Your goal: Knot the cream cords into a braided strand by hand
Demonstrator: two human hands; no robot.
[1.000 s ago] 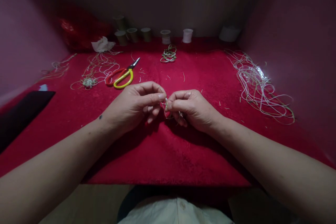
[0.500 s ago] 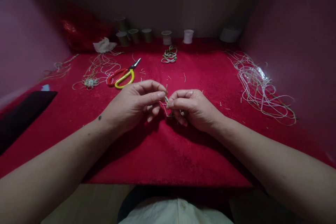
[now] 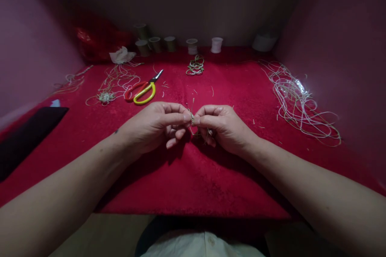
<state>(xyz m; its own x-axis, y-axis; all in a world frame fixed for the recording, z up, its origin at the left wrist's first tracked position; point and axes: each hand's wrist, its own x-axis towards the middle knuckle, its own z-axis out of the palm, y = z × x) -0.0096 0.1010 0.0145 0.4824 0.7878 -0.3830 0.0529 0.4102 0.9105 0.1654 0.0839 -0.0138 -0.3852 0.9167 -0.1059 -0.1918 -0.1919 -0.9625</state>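
Between my two hands, over the middle of the red cloth, is a small piece of knotted green and white cord (image 3: 192,119). My left hand (image 3: 164,122) pinches its left side between thumb and forefinger, the other fingers loosely curled. From the right, my right hand (image 3: 221,123) pinches the same cord with thumb and forefinger. One short cord end sticks up above the fingertips, and thin loose ends hang below, partly hidden by the right fingers. Beyond my left hand lie scissors (image 3: 144,93) with one red and one yellow handle.
Several thread spools (image 3: 192,46) stand along the back. A knotted cord bundle (image 3: 195,65) lies before them. Tangled cords (image 3: 297,100) spread at right, more cords with a knotted clump (image 3: 106,97) at left. A dark flat object (image 3: 33,136) lies at the left edge.
My left hand has moved slightly down, its thumb and forefinger now closer to the right fingertips. Both hands still pinch the knotted cord. The whole view has shifted a little.
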